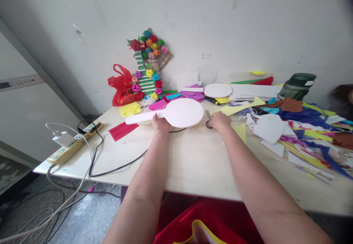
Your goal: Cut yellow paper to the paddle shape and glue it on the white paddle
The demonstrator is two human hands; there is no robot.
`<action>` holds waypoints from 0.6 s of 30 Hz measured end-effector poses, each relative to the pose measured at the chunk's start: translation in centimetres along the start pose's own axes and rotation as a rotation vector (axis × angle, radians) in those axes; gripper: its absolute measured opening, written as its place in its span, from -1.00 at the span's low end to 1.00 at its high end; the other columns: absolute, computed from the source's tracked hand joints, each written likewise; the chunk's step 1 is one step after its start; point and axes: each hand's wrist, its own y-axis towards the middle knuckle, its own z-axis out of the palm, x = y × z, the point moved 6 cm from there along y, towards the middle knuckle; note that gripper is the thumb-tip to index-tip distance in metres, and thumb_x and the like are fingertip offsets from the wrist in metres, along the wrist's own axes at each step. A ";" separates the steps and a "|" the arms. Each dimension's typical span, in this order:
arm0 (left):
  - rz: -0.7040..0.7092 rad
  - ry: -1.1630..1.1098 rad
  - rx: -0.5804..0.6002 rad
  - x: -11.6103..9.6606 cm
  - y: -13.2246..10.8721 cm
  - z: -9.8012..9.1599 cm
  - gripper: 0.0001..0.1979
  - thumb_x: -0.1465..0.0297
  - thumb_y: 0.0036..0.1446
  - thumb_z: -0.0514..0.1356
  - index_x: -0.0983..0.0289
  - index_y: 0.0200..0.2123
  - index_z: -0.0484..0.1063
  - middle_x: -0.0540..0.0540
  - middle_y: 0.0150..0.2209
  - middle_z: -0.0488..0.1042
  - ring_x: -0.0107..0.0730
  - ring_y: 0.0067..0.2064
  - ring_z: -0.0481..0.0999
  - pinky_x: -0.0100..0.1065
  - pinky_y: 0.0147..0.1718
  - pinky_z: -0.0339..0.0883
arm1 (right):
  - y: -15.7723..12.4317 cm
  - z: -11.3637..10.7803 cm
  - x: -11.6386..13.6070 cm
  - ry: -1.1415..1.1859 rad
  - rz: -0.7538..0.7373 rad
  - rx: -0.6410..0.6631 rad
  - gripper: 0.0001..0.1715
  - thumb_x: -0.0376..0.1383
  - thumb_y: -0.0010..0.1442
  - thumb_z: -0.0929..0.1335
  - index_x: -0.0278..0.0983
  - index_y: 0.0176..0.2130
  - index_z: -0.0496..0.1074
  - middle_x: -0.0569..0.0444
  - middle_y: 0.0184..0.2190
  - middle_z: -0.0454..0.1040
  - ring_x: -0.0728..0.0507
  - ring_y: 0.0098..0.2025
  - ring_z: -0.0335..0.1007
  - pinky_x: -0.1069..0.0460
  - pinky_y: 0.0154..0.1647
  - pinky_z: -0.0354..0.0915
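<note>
A white paddle-shaped piece (184, 112), with a round head and a long flat handle, is in my left hand (161, 124). My fingers and thumb close around it where the handle meets the head, and it is held a little above the table. To its right, my right hand (222, 120) is closed at a pair of dark-handled scissors (209, 124), with the blades pointing away from me. Part of the scissors is hidden by the fingers. Yellow paper (240, 132) lies beside and under my right wrist. A red paper sheet (122, 131) lies below the paddle's handle.
A second white paddle (218, 90) lies at the back. Colourful paper scraps (311, 126) and a dark green bottle (298, 85) are on the right. Paper-flower decorations (147, 82) and a red plastic bag (121, 86) stand by the wall. A power strip (64, 153) trails cables at left.
</note>
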 end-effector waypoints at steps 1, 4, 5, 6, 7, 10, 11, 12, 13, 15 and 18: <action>-0.006 0.017 0.000 0.1 0.1 0.0 -0.45 0.19 -0.01 -0.07 0.44 -0.09 0.39 0.27 -0.13 0.47 -0.09 -0.01 0.40 -0.20 -0.04 0.22 | -0.1 -0.3 0.3 0.058 -0.013 -0.041 -0.70 -0.22 0.00 0.32 -0.33 -0.28 0.48 -0.20 -0.13 0.43 -0.29 -0.07 0.34 -0.06 -0.19 0.24; -0.015 0.065 -0.014 0.2 0.1 0.0 -0.45 0.17 -0.02 -0.04 0.42 -0.09 0.39 0.26 -0.11 0.46 -0.10 -0.02 0.41 -0.20 -0.03 0.22 | -0.5 -0.5 1.1 0.488 -0.011 -0.045 -0.57 -0.08 0.14 0.21 -0.34 -0.36 0.46 -0.18 -0.30 0.50 -0.22 -0.21 0.41 -0.02 -0.27 0.25; -0.007 0.069 -0.026 0.2 0.1 0.0 -0.46 0.18 -0.03 -0.04 0.41 -0.09 0.39 0.25 -0.12 0.47 -0.10 -0.03 0.41 -0.19 -0.04 0.22 | -0.6 -0.1 1.5 0.708 0.008 0.019 -0.48 -0.02 0.16 0.16 -0.36 -0.37 0.45 -0.15 -0.40 0.50 -0.18 -0.30 0.43 0.02 -0.35 0.26; 0.001 0.066 -0.037 0.1 0.0 0.1 -0.48 0.19 -0.02 -0.04 0.40 -0.10 0.39 0.24 -0.14 0.48 -0.11 -0.04 0.42 -0.19 -0.04 0.22 | -0.8 0.4 2.0 0.955 0.038 0.097 -0.41 0.03 0.17 0.12 -0.37 -0.33 0.43 -0.12 -0.47 0.50 -0.15 -0.39 0.43 0.04 -0.44 0.26; 0.002 0.060 -0.043 0.0 -0.1 0.1 -0.49 0.21 -0.02 -0.05 0.40 -0.11 0.40 0.23 -0.16 0.49 -0.12 -0.04 0.42 -0.19 -0.04 0.22 | -1.0 1.0 2.6 1.163 0.073 0.178 -0.35 0.07 0.17 0.07 -0.38 -0.31 0.42 -0.09 -0.52 0.49 -0.13 -0.47 0.42 0.05 -0.52 0.24; -0.035 0.033 -0.038 0.1 -0.3 0.5 -0.50 0.25 0.01 -0.10 0.41 -0.12 0.40 0.22 -0.21 0.51 -0.14 -0.05 0.43 -0.20 -0.06 0.24 | -1.3 1.9 4.1 1.562 0.111 0.286 -0.33 0.10 0.16 0.06 -0.35 -0.26 0.41 0.00 -0.57 0.47 -0.08 -0.56 0.38 0.07 -0.60 0.25; -0.043 0.026 -0.039 0.2 -0.4 0.5 -0.51 0.26 0.01 -0.10 0.41 -0.12 0.40 0.22 -0.23 0.51 -0.15 -0.06 0.44 -0.21 -0.06 0.24 | -1.3 2.1 4.4 1.631 0.109 0.291 -0.41 0.07 0.14 0.14 -0.34 -0.26 0.42 0.02 -0.57 0.48 -0.08 -0.55 0.38 0.06 -0.58 0.27; -0.037 0.019 -0.046 0.2 -0.3 0.5 -0.52 0.27 0.02 -0.10 0.41 -0.12 0.40 0.21 -0.24 0.52 -0.16 -0.06 0.44 -0.22 -0.07 0.25 | -1.3 2.3 4.5 1.677 0.111 0.285 -0.53 0.01 0.10 0.24 -0.33 -0.27 0.42 0.04 -0.56 0.49 -0.08 -0.53 0.39 0.05 -0.55 0.30; -0.023 0.012 -0.053 0.1 -0.3 0.5 -0.55 0.29 0.02 -0.08 0.39 -0.12 0.40 0.20 -0.24 0.52 -0.17 -0.07 0.45 -0.22 -0.08 0.26 | -1.2 2.5 4.5 1.704 0.127 0.267 -0.65 -0.10 0.04 0.33 -0.34 -0.30 0.42 0.05 -0.55 0.50 -0.08 -0.51 0.40 0.05 -0.51 0.33; 0.006 0.010 -0.071 0.1 -0.1 0.3 -0.60 0.33 0.02 -0.05 0.37 -0.14 0.39 0.17 -0.27 0.53 -0.19 -0.09 0.46 -0.25 -0.10 0.28 | -1.0 2.8 4.0 1.725 0.187 0.200 -0.79 -0.35 -0.11 0.42 -0.37 -0.36 0.42 0.07 -0.56 0.50 -0.07 -0.49 0.41 0.04 -0.45 0.36; 0.010 0.075 -0.123 0.3 0.2 -0.2 -0.72 0.38 0.02 0.03 0.34 -0.22 0.40 0.12 -0.37 0.54 -0.28 -0.22 0.52 -0.33 -0.19 0.33 | -0.8 2.9 3.0 1.733 0.270 0.107 -0.80 -0.49 -0.18 0.41 -0.37 -0.42 0.41 0.09 -0.57 0.50 -0.07 -0.48 0.42 0.04 -0.44 0.38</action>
